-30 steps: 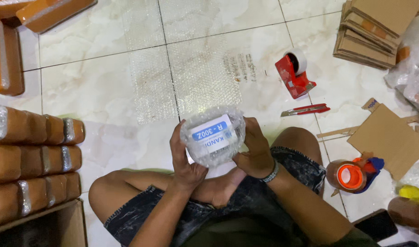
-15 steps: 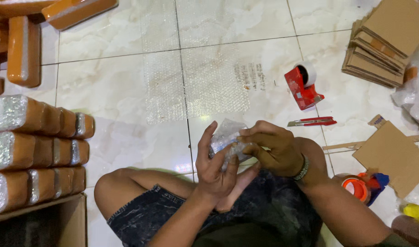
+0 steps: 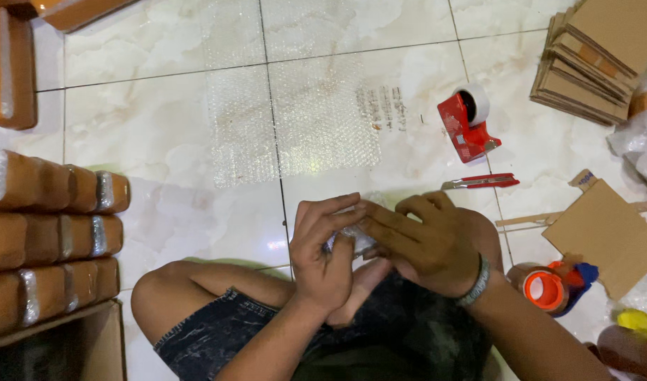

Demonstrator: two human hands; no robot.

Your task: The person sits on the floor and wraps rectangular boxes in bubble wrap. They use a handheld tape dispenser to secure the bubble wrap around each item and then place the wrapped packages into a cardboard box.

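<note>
Both hands cupped round 1 small bubble-wrapped packet, held over the lap, mostly hidden. Left hand fingers curled on its left side; right hand fingers laid flat over the top, pressing. Risk: the wrap looks loose and could spring open if either grip eases, since no tape is on it that I can see. Red tape dispenser and cutter lie well apart on the tile floor, so reaching for them means 1 hand letting go.
</note>
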